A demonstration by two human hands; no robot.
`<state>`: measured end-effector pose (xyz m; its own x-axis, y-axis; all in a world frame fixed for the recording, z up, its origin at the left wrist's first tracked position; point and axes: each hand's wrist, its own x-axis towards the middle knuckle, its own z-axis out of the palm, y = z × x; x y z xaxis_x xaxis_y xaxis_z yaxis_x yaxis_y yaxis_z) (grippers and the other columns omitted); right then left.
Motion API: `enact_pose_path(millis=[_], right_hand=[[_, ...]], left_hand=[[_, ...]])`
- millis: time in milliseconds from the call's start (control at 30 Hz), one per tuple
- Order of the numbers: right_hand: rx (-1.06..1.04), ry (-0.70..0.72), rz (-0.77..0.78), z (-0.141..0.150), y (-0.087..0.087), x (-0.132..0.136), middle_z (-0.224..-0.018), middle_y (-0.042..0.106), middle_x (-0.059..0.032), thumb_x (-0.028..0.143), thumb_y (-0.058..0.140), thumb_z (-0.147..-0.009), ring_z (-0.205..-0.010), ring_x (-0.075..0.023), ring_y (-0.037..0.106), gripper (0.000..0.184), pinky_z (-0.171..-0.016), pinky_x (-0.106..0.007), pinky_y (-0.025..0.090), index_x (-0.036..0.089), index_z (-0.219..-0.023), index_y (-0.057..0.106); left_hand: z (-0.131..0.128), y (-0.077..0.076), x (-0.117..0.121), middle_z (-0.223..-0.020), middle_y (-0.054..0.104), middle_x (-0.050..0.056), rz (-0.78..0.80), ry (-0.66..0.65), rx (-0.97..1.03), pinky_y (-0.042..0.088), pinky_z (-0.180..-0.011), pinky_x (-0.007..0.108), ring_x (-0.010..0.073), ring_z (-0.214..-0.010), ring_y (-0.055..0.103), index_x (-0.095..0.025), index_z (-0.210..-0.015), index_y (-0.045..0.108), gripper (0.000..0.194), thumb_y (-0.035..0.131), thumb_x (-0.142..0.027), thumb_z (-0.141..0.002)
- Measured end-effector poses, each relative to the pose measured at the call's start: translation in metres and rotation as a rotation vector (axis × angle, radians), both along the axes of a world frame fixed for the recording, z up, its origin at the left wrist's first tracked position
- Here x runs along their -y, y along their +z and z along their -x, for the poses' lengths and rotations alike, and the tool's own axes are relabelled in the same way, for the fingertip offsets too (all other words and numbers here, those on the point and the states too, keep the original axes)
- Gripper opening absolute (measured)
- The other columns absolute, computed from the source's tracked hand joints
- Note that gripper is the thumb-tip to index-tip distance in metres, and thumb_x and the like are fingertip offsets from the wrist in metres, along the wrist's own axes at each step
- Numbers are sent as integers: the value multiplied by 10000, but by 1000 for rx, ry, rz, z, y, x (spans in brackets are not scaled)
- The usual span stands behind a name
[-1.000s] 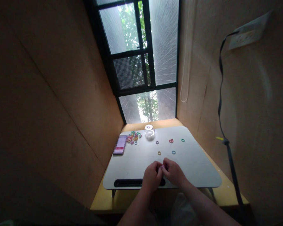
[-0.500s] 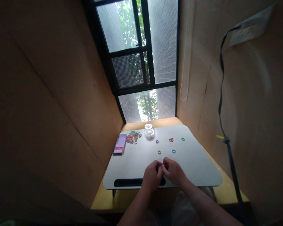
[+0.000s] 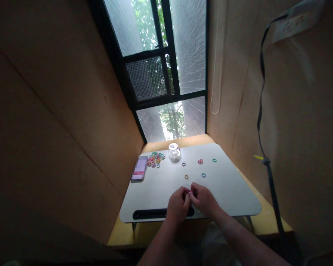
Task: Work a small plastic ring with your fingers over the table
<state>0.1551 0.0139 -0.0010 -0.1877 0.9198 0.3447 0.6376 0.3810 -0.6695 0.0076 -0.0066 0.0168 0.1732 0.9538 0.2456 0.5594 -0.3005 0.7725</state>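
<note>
My left hand (image 3: 179, 203) and my right hand (image 3: 202, 198) meet above the front of a white lap table (image 3: 227, 195). Their fingers pinch a small pink hair tie (image 3: 190, 193), mostly hidden by the fingertips. Just beyond them lie a yellow hair tie (image 3: 186, 177) and a light blue one. Farther back, a dark purple hair tie (image 3: 183, 164), a red clump of hair ties (image 3: 200, 162) and a green hair tie (image 3: 214, 160) are spaced in a row.
A pile of coloured hair ties (image 3: 155, 159) lies at the back left, beside a phone (image 3: 139, 169). A clear jar (image 3: 174, 153) with a white lid stands at the back. A dark slot (image 3: 148, 214) runs along the front edge. A black cord (image 3: 259, 111) hangs at right.
The view has tilted slightly, shifting the scene a little. My hands keep nearly the same pose, pinched together on the pink hair tie. The things on the table stay put.
</note>
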Motion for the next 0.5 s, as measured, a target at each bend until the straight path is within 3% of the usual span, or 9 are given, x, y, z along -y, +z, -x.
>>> enact_pose_path(millis=[500], right_hand=[[-4,-1,17,0,1,-1,-611,511,31,209,492,-782,-572,-122,448,101,-552,-241,261,211,-698,436]], left_hand=[[-1,2,0,-813,663,8,6,3,-1,413,-690,261,148,-743,584,-208,-888,624,154,477,-253,-887]])
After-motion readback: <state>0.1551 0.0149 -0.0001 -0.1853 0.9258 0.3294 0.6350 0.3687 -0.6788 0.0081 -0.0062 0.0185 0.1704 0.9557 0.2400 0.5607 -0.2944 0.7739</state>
